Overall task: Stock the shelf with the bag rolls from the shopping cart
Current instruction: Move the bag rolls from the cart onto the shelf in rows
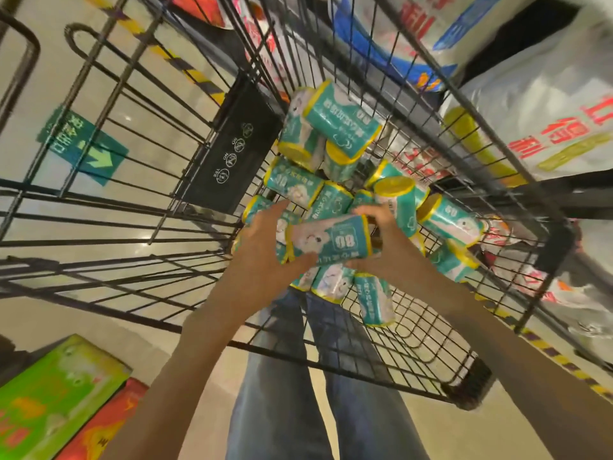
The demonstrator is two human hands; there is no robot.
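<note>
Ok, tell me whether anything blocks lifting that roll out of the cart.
Nothing visible does. Both the left hand and right hand hold the bag roll above the pile, and the shopping cart is open on top.

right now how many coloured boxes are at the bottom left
2: a green box at the lower left edge, and a red box beside it on the right, cut off by the frame. More may lie out of view.

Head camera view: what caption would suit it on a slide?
Both hands grip a teal, yellow-edged bag roll above the black wire shopping cart.
</note>
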